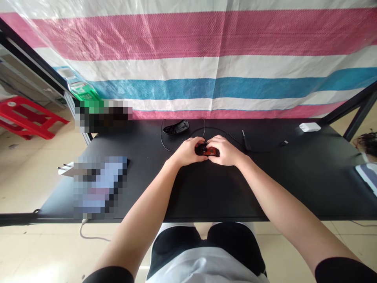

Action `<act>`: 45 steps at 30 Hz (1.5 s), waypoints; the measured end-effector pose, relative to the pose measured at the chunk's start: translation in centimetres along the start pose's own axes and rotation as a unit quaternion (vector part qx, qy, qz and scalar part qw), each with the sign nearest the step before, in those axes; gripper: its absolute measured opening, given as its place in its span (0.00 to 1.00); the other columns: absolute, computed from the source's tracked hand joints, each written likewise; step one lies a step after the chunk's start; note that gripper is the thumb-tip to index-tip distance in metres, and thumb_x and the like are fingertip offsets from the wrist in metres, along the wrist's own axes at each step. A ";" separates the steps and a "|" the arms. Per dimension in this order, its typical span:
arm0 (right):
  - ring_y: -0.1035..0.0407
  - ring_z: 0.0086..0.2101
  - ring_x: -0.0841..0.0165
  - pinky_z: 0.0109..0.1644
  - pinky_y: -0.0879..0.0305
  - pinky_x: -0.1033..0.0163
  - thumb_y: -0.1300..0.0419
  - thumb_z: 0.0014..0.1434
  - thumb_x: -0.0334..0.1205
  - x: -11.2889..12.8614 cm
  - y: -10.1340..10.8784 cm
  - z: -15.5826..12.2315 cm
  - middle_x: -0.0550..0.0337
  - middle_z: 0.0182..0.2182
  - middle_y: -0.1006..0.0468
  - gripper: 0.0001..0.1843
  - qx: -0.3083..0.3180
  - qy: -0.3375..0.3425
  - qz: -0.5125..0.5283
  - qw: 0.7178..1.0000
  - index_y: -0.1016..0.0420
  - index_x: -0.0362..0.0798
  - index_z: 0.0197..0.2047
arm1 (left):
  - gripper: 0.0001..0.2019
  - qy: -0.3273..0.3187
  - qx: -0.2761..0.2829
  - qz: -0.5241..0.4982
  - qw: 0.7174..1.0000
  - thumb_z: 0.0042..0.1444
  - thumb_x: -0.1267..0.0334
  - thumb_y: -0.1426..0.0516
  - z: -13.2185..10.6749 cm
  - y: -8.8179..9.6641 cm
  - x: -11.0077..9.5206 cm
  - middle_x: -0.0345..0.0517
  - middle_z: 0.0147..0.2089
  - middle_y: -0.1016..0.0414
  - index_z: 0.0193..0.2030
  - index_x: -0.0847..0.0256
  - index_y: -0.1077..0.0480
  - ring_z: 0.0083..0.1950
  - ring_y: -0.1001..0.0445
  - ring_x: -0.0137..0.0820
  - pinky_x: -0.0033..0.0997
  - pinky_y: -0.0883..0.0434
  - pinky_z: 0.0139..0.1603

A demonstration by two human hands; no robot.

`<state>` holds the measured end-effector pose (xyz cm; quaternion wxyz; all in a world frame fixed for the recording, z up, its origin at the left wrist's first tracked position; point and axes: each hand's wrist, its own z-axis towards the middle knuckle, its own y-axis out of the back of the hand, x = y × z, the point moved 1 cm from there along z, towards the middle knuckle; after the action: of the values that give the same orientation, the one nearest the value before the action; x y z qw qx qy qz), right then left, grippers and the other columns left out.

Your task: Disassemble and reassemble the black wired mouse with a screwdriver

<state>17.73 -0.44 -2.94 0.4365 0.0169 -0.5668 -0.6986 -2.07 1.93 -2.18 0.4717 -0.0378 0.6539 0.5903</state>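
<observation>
Near the middle of the black table, both hands are closed around the opened lower half of a computer mouse, with an orange-red circuit board showing. My left hand grips its left side, thumb at the near edge and fingers at the far edge. From the right, my right hand holds the other side in the same way. The fingers hide much of the mouse's outline. Behind my left hand lies a black mouse shell, hollow side showing. A thin black cable curves behind the hands.
To the right lie a dark-handled screwdriver, a small black plug-like piece and a white box-shaped item. At left are a blurred phone-like item, a white charger and a green-labelled bottle. Striped sheeting hangs behind.
</observation>
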 end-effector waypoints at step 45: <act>0.34 0.33 0.61 0.40 0.35 0.55 0.40 0.61 0.42 0.4 -0.6 0.3 0.56 0.27 0.26 0.08 -0.038 -0.027 -0.027 0.999 0.23 0.48 0.34 | 0.30 0.003 -0.017 -0.046 0.999 0.37 0.58 0.33 0.2 -0.9 0.3 0.49 0.50 0.27 0.49 0.57 0.36 0.52 0.26 0.42 0.46 0.29 0.55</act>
<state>16.99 -0.47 -3.18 0.4024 -0.0035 -0.5508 -0.7312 -1.57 1.94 -3.04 0.4956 -0.0774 0.6425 0.5793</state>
